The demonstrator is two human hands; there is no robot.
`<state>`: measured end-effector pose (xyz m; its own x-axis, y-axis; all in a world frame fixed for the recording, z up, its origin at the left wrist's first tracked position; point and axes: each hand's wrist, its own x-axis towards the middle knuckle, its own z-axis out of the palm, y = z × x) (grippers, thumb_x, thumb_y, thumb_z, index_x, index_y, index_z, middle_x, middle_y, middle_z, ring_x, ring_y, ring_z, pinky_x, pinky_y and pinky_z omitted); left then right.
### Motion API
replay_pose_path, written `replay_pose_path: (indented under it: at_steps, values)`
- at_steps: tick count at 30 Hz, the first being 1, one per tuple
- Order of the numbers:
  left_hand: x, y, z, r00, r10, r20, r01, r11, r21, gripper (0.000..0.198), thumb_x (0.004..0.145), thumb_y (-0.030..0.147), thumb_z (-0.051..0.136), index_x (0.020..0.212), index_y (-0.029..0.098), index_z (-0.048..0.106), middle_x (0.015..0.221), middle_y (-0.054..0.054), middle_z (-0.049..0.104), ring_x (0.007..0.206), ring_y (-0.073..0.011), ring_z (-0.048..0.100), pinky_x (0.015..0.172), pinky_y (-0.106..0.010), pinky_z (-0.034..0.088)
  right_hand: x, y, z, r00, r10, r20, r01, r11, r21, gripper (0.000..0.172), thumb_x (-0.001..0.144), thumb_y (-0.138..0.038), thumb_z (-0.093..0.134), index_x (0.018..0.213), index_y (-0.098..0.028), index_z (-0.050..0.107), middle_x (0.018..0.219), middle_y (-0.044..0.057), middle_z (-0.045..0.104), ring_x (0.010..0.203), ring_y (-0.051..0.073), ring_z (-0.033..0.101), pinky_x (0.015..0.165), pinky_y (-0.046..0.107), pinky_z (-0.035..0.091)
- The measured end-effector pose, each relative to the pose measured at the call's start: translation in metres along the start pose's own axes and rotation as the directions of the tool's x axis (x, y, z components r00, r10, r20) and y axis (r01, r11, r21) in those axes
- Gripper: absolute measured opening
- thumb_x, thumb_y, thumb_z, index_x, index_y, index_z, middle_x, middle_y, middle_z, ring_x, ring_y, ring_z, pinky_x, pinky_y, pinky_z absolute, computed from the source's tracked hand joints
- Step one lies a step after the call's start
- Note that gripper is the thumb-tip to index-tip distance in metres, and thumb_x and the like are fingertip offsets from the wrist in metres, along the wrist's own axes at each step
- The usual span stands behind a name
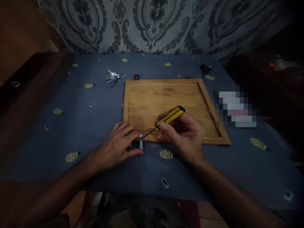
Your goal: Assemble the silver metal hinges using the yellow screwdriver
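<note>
My right hand (pixel 187 134) is closed around a yellow and black screwdriver (pixel 171 117), tilted with its shaft pointing down to the left. The tip meets a small silvery cabinet hinge (pixel 141 144) at the near edge of a framed wooden panel (pixel 161 98), close to its left corner. Fingers and thumb of my left hand (pixel 121 142) close about the hinge from the left, hiding part of it. Small dark holes run along the panel's near rail, right of the hinge. Whether a screw sits under the tip is too small to tell.
Several metal hinge parts and screws (pixel 112 76) lie in a pile beyond the panel's left corner. A small black object (pixel 136 77) is behind the panel, and a dark tool-like item (pixel 207 69) at back right. A blue patterned cloth (pixel 71 133) covers the table; a blurred-out item lies right.
</note>
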<state>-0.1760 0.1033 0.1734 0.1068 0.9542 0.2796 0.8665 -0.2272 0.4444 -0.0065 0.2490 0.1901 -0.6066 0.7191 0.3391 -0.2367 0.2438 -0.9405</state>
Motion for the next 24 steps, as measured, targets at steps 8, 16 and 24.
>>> replay_pose_path:
  at_steps: [8,16,24]
  values:
    - [-0.0001,0.0005,0.0017,1.0,0.002,-0.01,-0.002,1.0,0.003,0.033,0.098,0.047,0.072,0.107,0.017,0.062,0.105,-0.006,0.067,0.102,-0.0252,0.06,0.09,-0.039,0.049,-0.0028,-0.0015,0.0022,1.0,0.022,0.007,-0.021,0.999,-0.03,0.019,0.086,-0.037,0.087,0.093,-0.024,0.075,0.077,-0.003,0.07,0.05,0.009,0.063,0.048,0.025,0.054]
    - [-0.0002,0.0011,0.0013,1.0,0.005,-0.012,-0.005,1.0,0.003,0.035,0.101,0.052,0.065,0.108,0.018,0.061,0.106,-0.006,0.068,0.103,-0.0248,0.06,0.092,-0.04,0.049,-0.0076,-0.0016,0.0021,0.999,-0.023,0.029,0.026,0.993,-0.117,0.016,0.089,-0.033,0.084,0.098,-0.023,0.074,0.071,-0.004,0.069,0.052,0.011,0.065,0.052,0.026,0.055]
    - [-0.0004,0.0007,-0.0002,0.999,-0.026,0.036,0.026,0.999,-0.019,0.032,0.099,0.048,0.071,0.112,0.019,0.064,0.11,-0.007,0.069,0.108,-0.0267,0.061,0.095,-0.041,0.049,-0.0084,-0.0075,-0.0023,0.96,-0.211,0.183,0.252,0.937,-0.243,0.01,0.089,-0.024,0.082,0.093,-0.025,0.074,0.088,0.003,0.075,0.072,0.018,0.071,0.064,0.031,0.06]
